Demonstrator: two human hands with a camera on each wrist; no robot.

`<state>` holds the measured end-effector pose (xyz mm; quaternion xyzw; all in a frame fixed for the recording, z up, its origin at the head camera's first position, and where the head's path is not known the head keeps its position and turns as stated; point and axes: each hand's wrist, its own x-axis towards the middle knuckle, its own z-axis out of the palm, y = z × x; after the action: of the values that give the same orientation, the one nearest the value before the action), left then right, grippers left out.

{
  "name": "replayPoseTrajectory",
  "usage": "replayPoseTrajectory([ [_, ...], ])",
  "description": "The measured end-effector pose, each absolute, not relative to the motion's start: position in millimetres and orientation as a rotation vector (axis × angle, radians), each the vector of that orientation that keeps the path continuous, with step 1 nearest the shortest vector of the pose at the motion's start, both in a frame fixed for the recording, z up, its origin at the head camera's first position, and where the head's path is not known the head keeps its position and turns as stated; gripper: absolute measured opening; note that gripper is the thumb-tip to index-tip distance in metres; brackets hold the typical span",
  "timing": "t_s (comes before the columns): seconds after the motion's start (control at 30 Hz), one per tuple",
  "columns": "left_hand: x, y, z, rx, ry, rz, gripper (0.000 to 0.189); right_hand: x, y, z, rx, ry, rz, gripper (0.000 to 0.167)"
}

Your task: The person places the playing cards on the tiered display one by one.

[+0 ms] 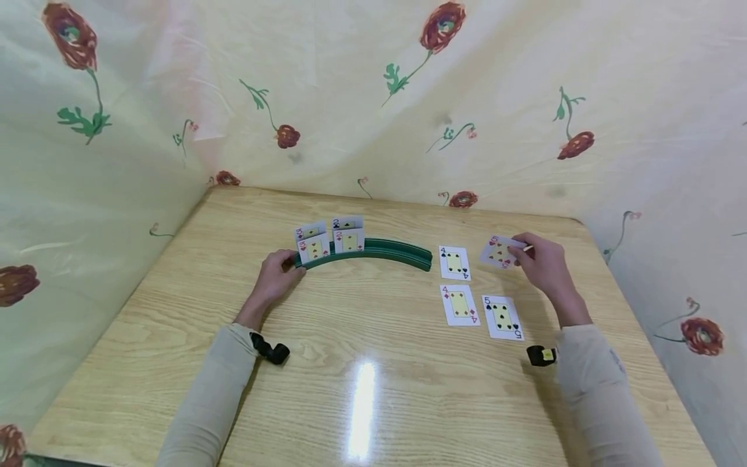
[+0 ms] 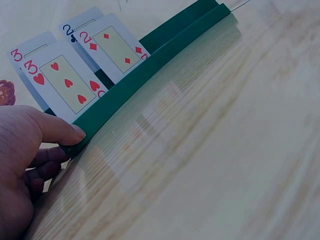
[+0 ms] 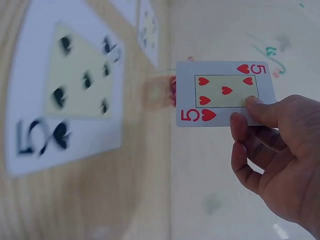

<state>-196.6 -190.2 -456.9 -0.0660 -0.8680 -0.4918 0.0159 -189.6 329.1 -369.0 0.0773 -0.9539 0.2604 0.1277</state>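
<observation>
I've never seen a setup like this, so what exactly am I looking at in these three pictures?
No robot here: it's a person's two bare hands. The widest picture comes from a head-worn camera; the others come from the left-wrist camera and the right-wrist camera. The left hand grips one end of a curved green holder, where two twos and two threes stand. On the table lie a black four, a red four and the five of spades. The right hand holds the five of hearts.
</observation>
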Motion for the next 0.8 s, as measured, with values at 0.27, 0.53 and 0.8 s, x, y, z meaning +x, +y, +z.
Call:
replayPoseTrajectory([
  [0.27, -196.8, -190.4, -458.3, -0.212, -2.702, -1.521, 0.033, -199.2, 300.7, -349.4, 0.285, -2.734, 0.831, 0.023],
  [0.53, -198.0, -190.1, -458.4, -0.211, -2.702, -1.519, 0.034, -213.6, 272.3, -343.3, 0.327, -2.704, 0.915, 0.023],
  [0.8, -198.0, -190.6, -458.9, -0.216, -2.696, -1.526, 0.034, -228.3, 236.2, -335.6, 0.325, -2.735, 0.995, 0.027],
])
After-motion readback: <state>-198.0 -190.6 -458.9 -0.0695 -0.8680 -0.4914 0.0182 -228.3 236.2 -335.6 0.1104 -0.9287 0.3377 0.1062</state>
